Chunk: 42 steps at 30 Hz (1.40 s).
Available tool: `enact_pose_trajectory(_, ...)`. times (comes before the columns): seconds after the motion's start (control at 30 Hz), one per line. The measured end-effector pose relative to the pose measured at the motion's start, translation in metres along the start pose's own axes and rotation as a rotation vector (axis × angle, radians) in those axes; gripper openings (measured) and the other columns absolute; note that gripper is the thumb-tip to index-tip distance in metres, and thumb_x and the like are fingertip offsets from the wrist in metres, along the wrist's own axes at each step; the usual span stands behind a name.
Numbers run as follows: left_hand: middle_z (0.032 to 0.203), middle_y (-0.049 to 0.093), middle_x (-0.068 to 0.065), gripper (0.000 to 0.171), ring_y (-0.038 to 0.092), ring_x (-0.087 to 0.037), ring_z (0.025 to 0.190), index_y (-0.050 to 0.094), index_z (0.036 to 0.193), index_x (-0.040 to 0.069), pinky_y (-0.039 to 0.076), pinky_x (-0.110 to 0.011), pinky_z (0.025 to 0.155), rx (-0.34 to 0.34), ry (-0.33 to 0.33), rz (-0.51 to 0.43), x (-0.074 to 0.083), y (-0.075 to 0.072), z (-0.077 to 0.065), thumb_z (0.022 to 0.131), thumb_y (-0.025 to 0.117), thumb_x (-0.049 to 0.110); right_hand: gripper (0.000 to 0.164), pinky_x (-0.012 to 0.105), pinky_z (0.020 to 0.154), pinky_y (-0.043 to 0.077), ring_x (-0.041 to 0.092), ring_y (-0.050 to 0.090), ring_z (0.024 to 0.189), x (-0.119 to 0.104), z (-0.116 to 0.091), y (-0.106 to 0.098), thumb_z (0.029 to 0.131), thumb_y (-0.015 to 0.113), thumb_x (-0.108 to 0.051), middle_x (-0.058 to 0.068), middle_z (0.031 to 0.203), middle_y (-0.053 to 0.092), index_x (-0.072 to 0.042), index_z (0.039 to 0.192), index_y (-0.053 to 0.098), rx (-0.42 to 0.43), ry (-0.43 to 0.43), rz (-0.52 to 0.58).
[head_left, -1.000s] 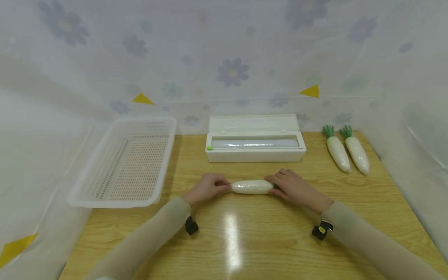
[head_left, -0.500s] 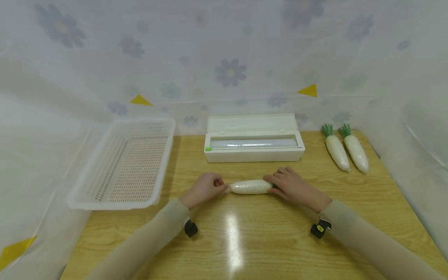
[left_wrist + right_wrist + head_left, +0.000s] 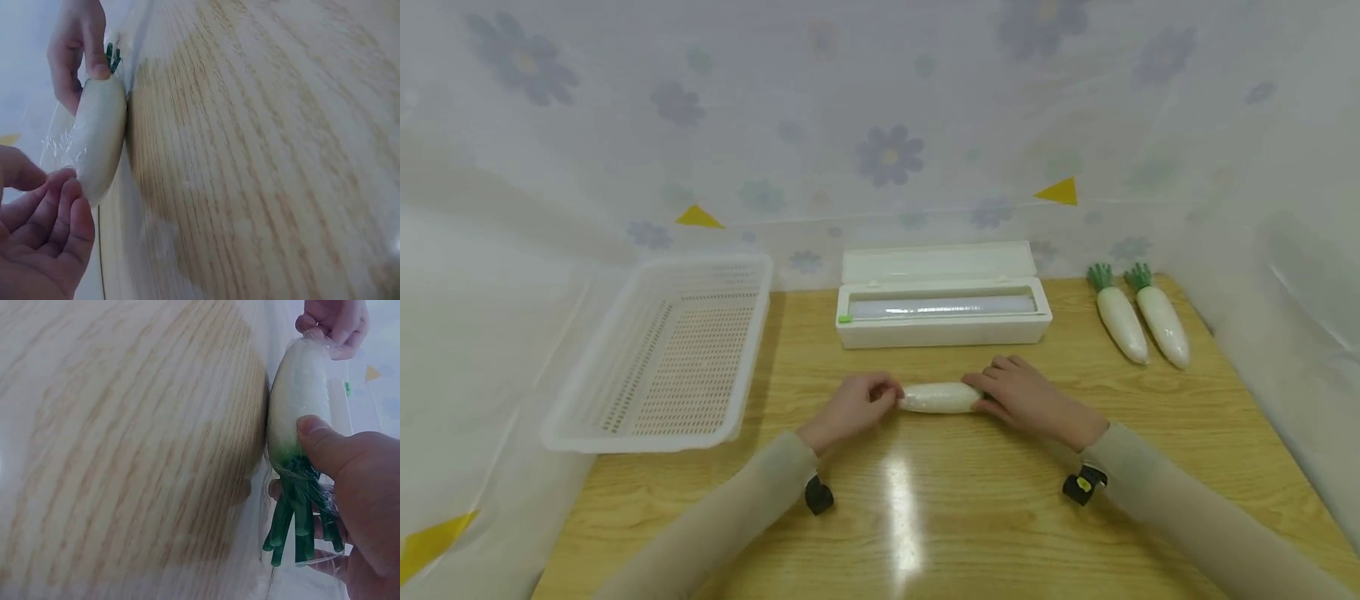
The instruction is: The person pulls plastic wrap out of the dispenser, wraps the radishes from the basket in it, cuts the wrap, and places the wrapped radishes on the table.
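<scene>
A white radish (image 3: pixel 940 398) wrapped in clear cling film lies crosswise on the wooden table, its tip to the left. At the leaf end, my right hand (image 3: pixel 1026 403) holds it; the right wrist view shows the thumb on the root's shoulder and fingers beneath the green stalks (image 3: pixel 301 515). My left hand (image 3: pixel 853 408) is at the tip, where its thumb and fingertips pinch the cling film (image 3: pixel 310 339). Loose, crinkled film also shows along the radish's side in the left wrist view. Fingers partly hide both ends in the head view.
Behind the hands stands an open white cling film box (image 3: pixel 943 333) with a film roll (image 3: pixel 940 307) inside. A white perforated basket (image 3: pixel 748 350) is at the left. Two more radishes (image 3: pixel 1122 325) lie side by side at the back right, near the curtain wall.
My left hand drew slightly left from the radish's tip with the film pinched, then came back right against the tip. The right hand keeps its hold almost unmoved.
</scene>
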<state>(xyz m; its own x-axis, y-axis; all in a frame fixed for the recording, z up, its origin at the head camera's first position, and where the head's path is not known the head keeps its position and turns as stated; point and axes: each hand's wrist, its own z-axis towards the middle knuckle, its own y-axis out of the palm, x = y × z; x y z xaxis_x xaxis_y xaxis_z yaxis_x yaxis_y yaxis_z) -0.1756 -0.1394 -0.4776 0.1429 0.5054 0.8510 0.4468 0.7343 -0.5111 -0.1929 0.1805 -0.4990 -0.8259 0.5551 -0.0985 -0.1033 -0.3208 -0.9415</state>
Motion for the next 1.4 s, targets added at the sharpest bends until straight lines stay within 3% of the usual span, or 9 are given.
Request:
enact_pose_trajectory(0.17, 0.102, 0.070, 0.000, 0.011, 0.065, -0.013, 0.094, 0.073, 0.108, 0.008, 0.056, -0.027, 0.087, 0.030, 0.110, 0.071, -0.007, 0.004, 0.008, 0.099, 0.072, 0.013, 0.045, 0.049, 0.085, 0.053, 0.025, 0.061, 0.091, 0.002, 0.000, 0.000, 0.089, 0.081, -0.028, 0.005, 0.095, 0.074, -0.006, 0.126, 0.070, 0.010, -0.010, -0.025)
enact_pose_trajectory(0.37, 0.118, 0.071, -0.011, 0.010, 0.066, -0.026, 0.111, 0.072, 0.106, 0.007, 0.056, -0.037, 0.098, 0.083, 0.201, 0.103, -0.006, 0.008, 0.012, 0.097, 0.074, 0.011, 0.044, 0.051, 0.087, 0.051, 0.025, 0.060, 0.091, 0.001, 0.000, -0.001, 0.093, 0.077, -0.028, 0.006, 0.098, 0.074, -0.005, 0.129, 0.068, -0.046, 0.038, 0.021)
enact_pose_trajectory(0.47, 0.132, 0.070, -0.012, 0.025, 0.067, -0.027, 0.121, 0.072, 0.123, 0.005, 0.053, -0.038, 0.104, 0.060, 0.202, 0.156, -0.006, 0.010, 0.012, 0.100, 0.071, 0.015, 0.043, 0.052, 0.088, 0.052, 0.027, 0.062, 0.093, 0.001, 0.000, -0.001, 0.095, 0.076, -0.028, 0.007, 0.100, 0.075, -0.005, 0.131, 0.068, -0.075, 0.057, 0.031)
enact_pose_trajectory(0.57, 0.142, 0.064, -0.014, 0.038, 0.063, -0.028, 0.130, 0.063, 0.141, 0.004, 0.048, -0.039, 0.110, 0.006, 0.220, 0.266, -0.006, 0.012, 0.010, 0.105, 0.063, 0.018, 0.043, 0.052, 0.090, 0.052, 0.027, 0.062, 0.095, 0.002, 0.000, -0.001, 0.097, 0.074, -0.029, 0.007, 0.102, 0.075, -0.005, 0.132, 0.068, -0.095, 0.068, 0.027)
enact_pose_trajectory(0.7, 0.153, 0.051, -0.019, 0.044, 0.051, -0.032, 0.141, 0.055, 0.147, 0.001, 0.040, -0.043, 0.117, -0.055, 0.241, 0.369, -0.004, 0.016, 0.010, 0.109, 0.057, 0.023, 0.043, 0.053, 0.090, 0.051, 0.026, 0.062, 0.095, 0.003, 0.000, -0.002, 0.097, 0.074, -0.029, 0.007, 0.102, 0.074, -0.006, 0.132, 0.068, -0.105, 0.075, 0.033)
enact_pose_trajectory(0.83, 0.145, 0.062, -0.015, 0.043, 0.060, -0.027, 0.132, 0.063, 0.142, 0.004, 0.047, -0.039, 0.111, -0.044, 0.168, 0.261, -0.003, 0.018, 0.015, 0.106, 0.063, 0.029, 0.043, 0.053, 0.090, 0.051, 0.026, 0.062, 0.095, 0.004, 0.000, -0.004, 0.098, 0.073, -0.029, 0.007, 0.103, 0.074, -0.006, 0.133, 0.068, -0.113, 0.078, 0.035)
enact_pose_trajectory(0.93, 0.123, 0.073, -0.007, 0.032, 0.067, -0.018, 0.109, 0.071, 0.125, 0.009, 0.055, -0.032, 0.094, -0.031, 0.088, 0.105, -0.004, 0.016, 0.021, 0.100, 0.073, 0.028, 0.043, 0.052, 0.089, 0.051, 0.026, 0.062, 0.095, 0.004, 0.000, -0.004, 0.097, 0.074, -0.029, 0.007, 0.104, 0.074, -0.006, 0.133, 0.068, -0.106, 0.068, 0.044)
enact_pose_trajectory(1.07, 0.103, 0.071, -0.002, 0.024, 0.060, -0.014, 0.087, 0.068, 0.108, 0.009, 0.051, -0.027, 0.073, -0.051, 0.032, -0.047, -0.004, 0.013, 0.026, 0.094, 0.081, 0.023, 0.043, 0.052, 0.088, 0.051, 0.026, 0.062, 0.094, 0.004, 0.003, -0.006, 0.094, 0.077, -0.028, 0.006, 0.102, 0.074, -0.007, 0.130, 0.069, -0.069, 0.036, 0.048)
enact_pose_trajectory(1.4, 0.102, 0.068, 0.000, 0.019, 0.058, -0.014, 0.088, 0.065, 0.104, 0.012, 0.049, -0.028, 0.076, -0.018, 0.013, -0.074, -0.005, 0.018, 0.023, 0.099, 0.075, 0.028, 0.043, 0.053, 0.091, 0.052, 0.026, 0.063, 0.098, 0.003, 0.004, -0.009, 0.096, 0.076, -0.030, 0.005, 0.106, 0.074, -0.008, 0.132, 0.068, -0.083, 0.038, 0.049)
